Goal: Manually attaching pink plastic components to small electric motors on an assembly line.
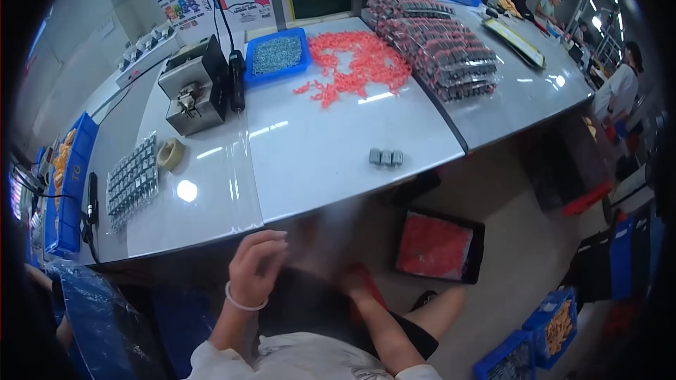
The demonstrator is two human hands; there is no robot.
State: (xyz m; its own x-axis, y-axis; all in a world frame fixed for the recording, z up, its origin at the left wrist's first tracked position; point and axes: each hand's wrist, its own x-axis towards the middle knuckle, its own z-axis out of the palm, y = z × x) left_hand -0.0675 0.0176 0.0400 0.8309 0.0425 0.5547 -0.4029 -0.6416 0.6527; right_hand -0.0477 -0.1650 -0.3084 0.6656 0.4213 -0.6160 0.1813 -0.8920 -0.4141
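Note:
My left hand (258,267), a white band at its wrist, hovers just below the table's front edge. Its fingers are loosely curved, with a gap to the thumb and nothing visible between them. Down by my lap is my right hand (358,283), beside something red; its fingers are blurred and partly hidden. Three small grey block-like parts (386,157) stand in a row near the front edge of the white table (317,176). Farther back lies a loose spread of small coral-pink pieces (362,63), next to a blue tray (307,63) of small grey-blue pieces.
Bagged dark-and-red parts (451,49) are stacked at the back right. A metal bench device (193,91), a black handheld tool (236,81), a tape roll (170,154) and a bagged sheet of grey parts (135,179) lie left. A black bin (477,253) with red contents sits on the floor.

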